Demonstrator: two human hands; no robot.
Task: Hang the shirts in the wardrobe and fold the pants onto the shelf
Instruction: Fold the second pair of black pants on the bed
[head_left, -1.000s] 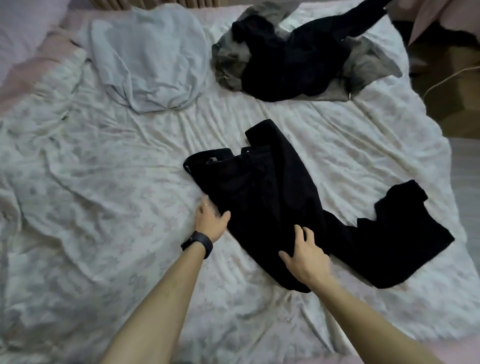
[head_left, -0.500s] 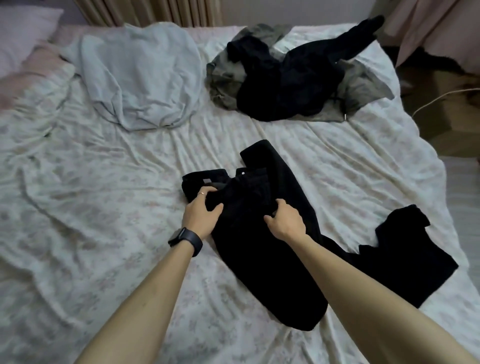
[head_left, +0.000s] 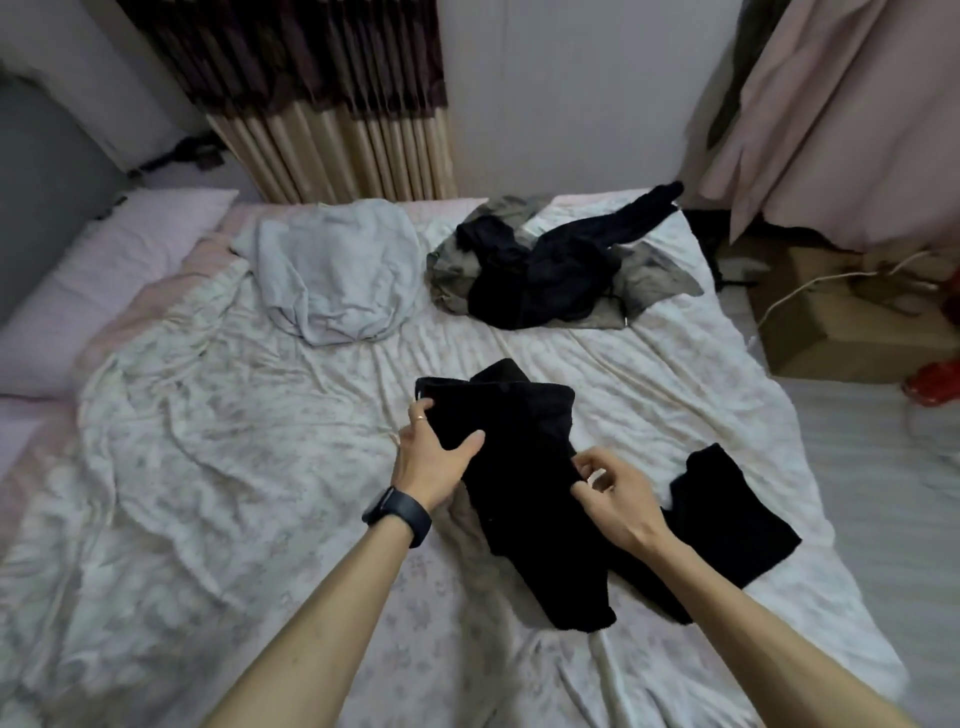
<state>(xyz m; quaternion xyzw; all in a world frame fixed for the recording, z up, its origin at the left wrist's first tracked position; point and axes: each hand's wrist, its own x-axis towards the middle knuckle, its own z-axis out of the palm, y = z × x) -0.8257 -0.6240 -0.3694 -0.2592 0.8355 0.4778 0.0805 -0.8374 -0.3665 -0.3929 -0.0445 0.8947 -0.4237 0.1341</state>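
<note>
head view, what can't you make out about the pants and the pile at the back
Head view:
black pants: folds lost in dark cloth.
right hand: curled fingers hide any pinch.
pile at the back: tangled, piece count unclear.
wardrobe, shelf: outside the frame.

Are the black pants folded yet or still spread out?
Not folded yet. The black pants lie stretched across the bed, legs trailing right, while the left hand and right hand grip the waist end.

The pants (head_left: 524, 467) are spread on the bed (head_left: 208, 467). Behind the pants, a crumpled garment (head_left: 332, 280) is laid to the left and a heap of clothes (head_left: 545, 275) to the right. A box (head_left: 831, 332) is set on the floor right of the pants.
</note>
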